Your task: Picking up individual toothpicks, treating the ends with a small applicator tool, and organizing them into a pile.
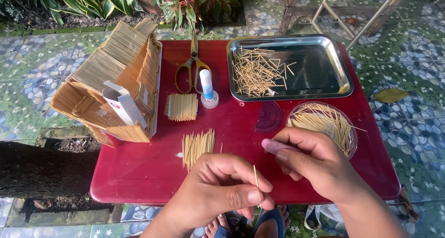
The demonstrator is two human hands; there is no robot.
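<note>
Holding a single toothpick [256,175] upright, the left hand [222,187] is nearly closed, pinching the stick between thumb and forefinger above the near edge of the red worktop [139,168]. The right hand [313,161] is curled shut around a pink cutter [273,146], its tip just beside the stick; by appearance the step is trimming, calling for steady alignment of blade and toothpick.

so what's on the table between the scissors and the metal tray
A glue stick stands upright between the scissors and the metal tray, close beside the scissors. The head view shows it.
</note>
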